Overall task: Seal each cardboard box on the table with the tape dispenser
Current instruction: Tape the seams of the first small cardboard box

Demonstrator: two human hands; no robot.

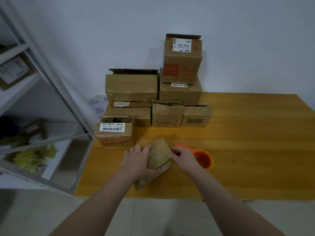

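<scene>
Box (159, 155) between left hand (134, 157), right hand (184, 156)

"J6·506" is printed twice on the white label (113, 127) of a cardboard box (114, 138); "临" and "放" are handwritten on a paper sheet (98, 106).

The right hand (183, 157) hides much of the orange tape dispenser (203, 159).

Pale wall (238, 48), metal shelving (58, 89) (left), tiled floor (153, 218).
</scene>
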